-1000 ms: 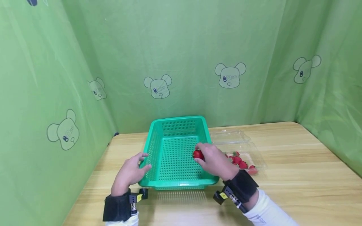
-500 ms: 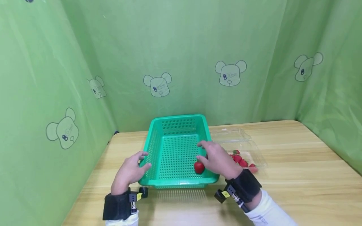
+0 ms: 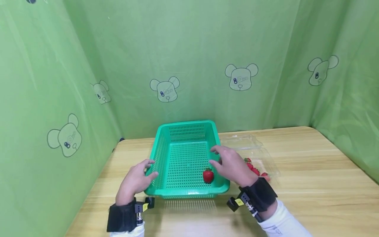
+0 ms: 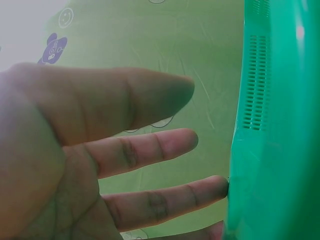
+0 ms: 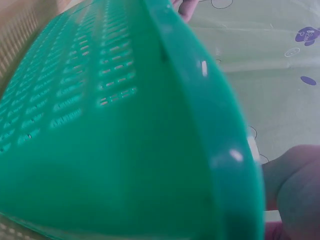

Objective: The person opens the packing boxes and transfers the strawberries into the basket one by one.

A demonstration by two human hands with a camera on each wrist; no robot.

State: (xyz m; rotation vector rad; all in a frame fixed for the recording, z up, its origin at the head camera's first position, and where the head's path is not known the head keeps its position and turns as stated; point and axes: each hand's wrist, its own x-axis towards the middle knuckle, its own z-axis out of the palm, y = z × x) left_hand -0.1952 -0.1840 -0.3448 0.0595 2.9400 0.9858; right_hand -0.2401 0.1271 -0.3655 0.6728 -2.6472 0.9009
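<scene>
A green perforated plastic basket (image 3: 189, 191) stands on the table in front of me. One red strawberry (image 3: 208, 176) lies inside it at the near right corner, leafy end facing away. My left hand (image 3: 137, 179) is at the basket's left rim; in the left wrist view its fingers (image 4: 160, 202) are stretched out, the tips right at the green wall. My right hand (image 3: 232, 164) hovers over the right rim with fingers spread and nothing between them. In the right wrist view the basket's wall (image 5: 125, 165) hides most of that hand.
A clear plastic clamshell box (image 3: 270, 163) lies opened to the right of the basket, its lid (image 3: 240, 142) folded toward the back. Several strawberries (image 3: 255, 171) are in it, partly hidden by my right hand. A green curtain (image 3: 201, 42) hangs behind the wooden table (image 3: 319, 184).
My right hand has let go of the strawberry, which dropped into the basket's near right corner. That hand has since drawn back to the right. The left hand has stayed put.
</scene>
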